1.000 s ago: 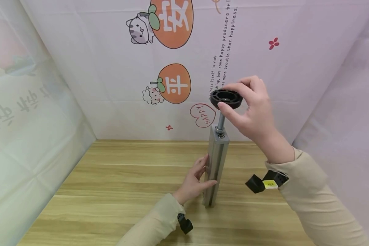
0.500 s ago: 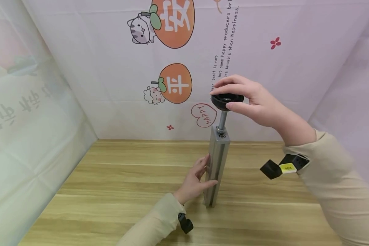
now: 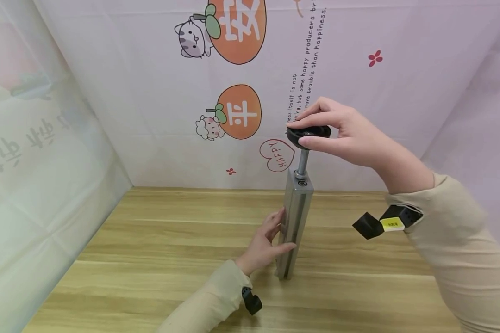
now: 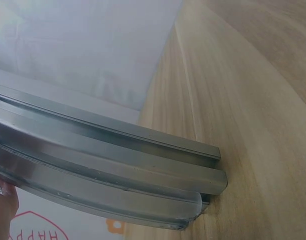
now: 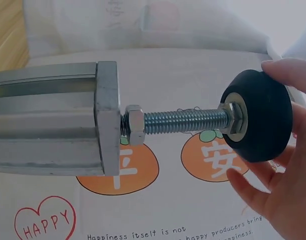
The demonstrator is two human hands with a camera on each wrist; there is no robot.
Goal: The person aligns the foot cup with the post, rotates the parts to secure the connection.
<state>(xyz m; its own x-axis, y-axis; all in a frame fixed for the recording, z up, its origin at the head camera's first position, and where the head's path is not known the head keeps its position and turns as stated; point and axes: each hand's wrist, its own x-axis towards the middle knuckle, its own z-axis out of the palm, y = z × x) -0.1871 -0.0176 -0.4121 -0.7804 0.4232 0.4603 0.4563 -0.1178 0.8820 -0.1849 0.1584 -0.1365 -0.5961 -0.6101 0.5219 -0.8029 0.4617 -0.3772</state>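
Note:
An aluminium extrusion (image 3: 293, 222) stands upright on the table, a metal end plate (image 5: 108, 117) on its top. From the plate rises a threaded rod (image 5: 185, 121) with a hex nut (image 5: 136, 124) low on it. The rod's upper end carries a round black levelling foot (image 5: 260, 115). My right hand (image 3: 354, 132) pinches the foot's rim between thumb and fingers. Lower down, my left hand (image 3: 264, 245) grips the extrusion, thumb on the near side and fingers partly hidden behind it. In the left wrist view the grooved extrusion (image 4: 108, 155) meets the wood, with only a bit of hand at the edge.
The wood-grain table (image 3: 171, 231) spreads around the extrusion. White printed cloth (image 3: 158, 106) hangs close behind it, with more cloth (image 3: 25, 162) at the left. Black wrist mounts (image 3: 252, 300) sit at both sleeves.
My right hand has turned about the levelling foot, its wrist and sleeve swinging up and to the right. My left hand stays in place on the extrusion.

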